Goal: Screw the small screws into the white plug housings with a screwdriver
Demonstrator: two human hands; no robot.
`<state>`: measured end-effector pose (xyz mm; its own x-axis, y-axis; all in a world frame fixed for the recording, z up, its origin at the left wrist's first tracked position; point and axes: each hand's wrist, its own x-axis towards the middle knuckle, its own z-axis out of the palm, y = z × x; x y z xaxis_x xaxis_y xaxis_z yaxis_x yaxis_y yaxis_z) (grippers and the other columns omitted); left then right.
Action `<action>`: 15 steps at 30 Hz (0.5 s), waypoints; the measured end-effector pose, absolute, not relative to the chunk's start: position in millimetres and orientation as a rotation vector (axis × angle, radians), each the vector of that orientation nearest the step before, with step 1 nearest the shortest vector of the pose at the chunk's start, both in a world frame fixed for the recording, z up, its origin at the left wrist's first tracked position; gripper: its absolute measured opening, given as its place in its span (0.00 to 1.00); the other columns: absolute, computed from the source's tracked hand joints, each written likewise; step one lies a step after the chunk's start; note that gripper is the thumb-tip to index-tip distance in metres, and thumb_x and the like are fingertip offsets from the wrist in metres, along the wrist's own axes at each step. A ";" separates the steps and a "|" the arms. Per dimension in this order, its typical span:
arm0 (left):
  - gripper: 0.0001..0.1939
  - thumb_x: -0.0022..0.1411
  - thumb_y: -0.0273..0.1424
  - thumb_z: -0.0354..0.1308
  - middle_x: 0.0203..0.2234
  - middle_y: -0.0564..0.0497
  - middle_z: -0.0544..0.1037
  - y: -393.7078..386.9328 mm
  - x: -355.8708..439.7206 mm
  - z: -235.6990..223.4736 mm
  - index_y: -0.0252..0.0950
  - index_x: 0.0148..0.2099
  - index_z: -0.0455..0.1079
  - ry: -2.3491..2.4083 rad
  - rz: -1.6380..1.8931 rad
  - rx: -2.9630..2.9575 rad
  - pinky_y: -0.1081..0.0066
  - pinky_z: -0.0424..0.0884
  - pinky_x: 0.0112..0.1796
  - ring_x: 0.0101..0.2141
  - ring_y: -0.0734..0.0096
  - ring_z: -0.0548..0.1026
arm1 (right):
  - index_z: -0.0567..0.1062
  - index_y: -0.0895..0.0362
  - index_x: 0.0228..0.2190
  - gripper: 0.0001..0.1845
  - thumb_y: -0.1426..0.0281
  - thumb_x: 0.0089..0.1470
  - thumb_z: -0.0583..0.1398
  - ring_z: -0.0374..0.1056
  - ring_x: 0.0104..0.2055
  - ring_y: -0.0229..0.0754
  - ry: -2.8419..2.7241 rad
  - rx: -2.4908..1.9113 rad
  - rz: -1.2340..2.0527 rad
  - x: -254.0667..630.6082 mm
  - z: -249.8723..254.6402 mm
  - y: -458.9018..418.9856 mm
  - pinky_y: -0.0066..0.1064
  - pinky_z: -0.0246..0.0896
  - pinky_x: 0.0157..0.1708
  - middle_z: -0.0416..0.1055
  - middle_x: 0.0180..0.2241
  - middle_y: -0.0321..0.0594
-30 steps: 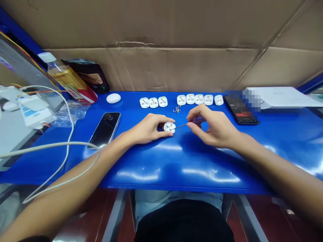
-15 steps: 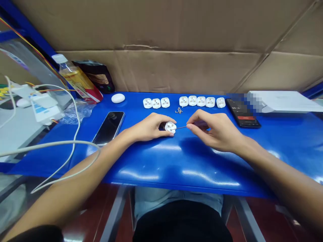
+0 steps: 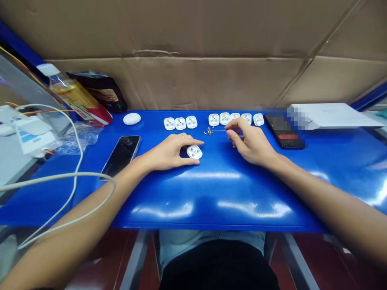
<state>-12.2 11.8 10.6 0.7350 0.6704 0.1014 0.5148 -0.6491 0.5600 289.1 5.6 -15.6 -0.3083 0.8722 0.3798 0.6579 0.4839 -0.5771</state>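
My left hand (image 3: pixel 173 153) rests on the blue table, its thumb and forefinger curved loosely around a small white square plastic housing (image 3: pixel 194 152). Metal fittings show inside the housing's open face. My right hand (image 3: pixel 249 141) pinches a thin screwdriver (image 3: pixel 219 130), most of its handle hidden in the fingers. The driver's shaft points left, its tip at a little pile of screws (image 3: pixel 208 131). Behind the hands stand similar white housings in a row: three to the left (image 3: pixel 180 123) and several to the right (image 3: pixel 224 118), some partly covered by my right hand.
On the left lie a phone (image 3: pixel 122 155), a white oval case (image 3: pixel 132 119), a drink bottle (image 3: pixel 78 98) and a dark pouch (image 3: pixel 99 92). A white cable (image 3: pixel 80 161) loops over my left forearm. To the right are a black phone (image 3: pixel 286 131) and a white box (image 3: pixel 332 114). Cardboard (image 3: pixel 211 80) lines the back.
My right hand has drawn the screwdriver away from the housing and moved its tip back to the screw pile. My left forefinger has straightened beside the housing. The whole view has shifted slightly.
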 end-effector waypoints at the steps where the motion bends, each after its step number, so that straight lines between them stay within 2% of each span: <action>1: 0.30 0.67 0.46 0.69 0.54 0.44 0.83 11.8 -12.3 11.1 0.40 0.67 0.75 0.899 0.407 2.432 0.62 0.74 0.53 0.49 0.56 0.81 | 0.72 0.51 0.49 0.11 0.61 0.72 0.55 0.77 0.41 0.51 -2.085 -1.260 0.410 288.7 -16.0 5.0 0.46 0.73 0.43 0.80 0.47 0.47; 11: 0.32 0.65 0.47 0.70 0.56 0.45 0.82 11.8 -12.0 11.2 0.40 0.66 0.75 0.889 0.477 2.409 0.63 0.75 0.55 0.53 0.56 0.80 | 0.73 0.53 0.47 0.11 0.61 0.72 0.54 0.76 0.40 0.50 -2.157 -1.258 0.347 286.7 -13.4 2.4 0.43 0.72 0.42 0.80 0.45 0.47; 15: 0.28 0.65 0.46 0.70 0.55 0.45 0.83 12.5 -9.0 8.9 0.40 0.63 0.77 0.983 0.600 2.309 0.63 0.77 0.51 0.49 0.58 0.82 | 0.73 0.53 0.47 0.09 0.63 0.72 0.56 0.77 0.40 0.49 -2.110 -1.230 0.362 287.1 -12.5 1.2 0.43 0.73 0.41 0.80 0.45 0.46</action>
